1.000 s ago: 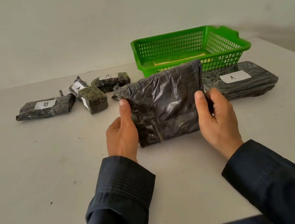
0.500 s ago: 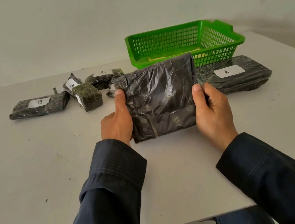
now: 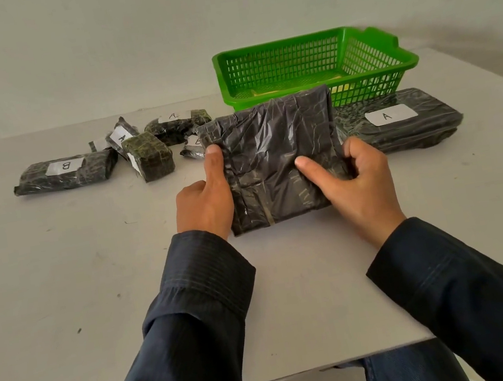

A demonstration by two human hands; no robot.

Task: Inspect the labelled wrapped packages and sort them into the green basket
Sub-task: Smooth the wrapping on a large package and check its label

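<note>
**Both hands clamped on the big dark package, basket waiting behind**

I'm watching the large flat package in dark crinkled plastic wrap (image 3: 275, 161), held up between both hands over the near half of the pale grey table (image 3: 60, 265). The left hand (image 3: 203, 203) grips its left edge, with the thumb laid flat up the front face and the other fingers hidden behind. The right hand (image 3: 362, 181) takes the right edge, thumb stretched well across the front towards the middle, fingers curled round the side. Neither grip is loose. The face turned to me is creased wrap crossed by strips of tape. I cannot tell whether the lower edge touches the table.

The green plastic lattice basket (image 3: 284, 66) sits at the far right of the table, behind the held package, whose top corner covers part of its front wall. Something yellow (image 3: 265, 91) lies on its floor. Just in front of the basket, to the right, lies a long dark wrapped package labelled A (image 3: 403, 130).

Off to the left, well apart from the hands, I see the cluster: a long wrapped package labelled B (image 3: 63, 174), a greenish wrapped block (image 3: 148, 154) just beside it, a small tilted package labelled A (image 3: 121, 134), and another A package (image 3: 178, 124) behind. Dark blue sleeves (image 3: 196, 311) cover both forearms.
</note>
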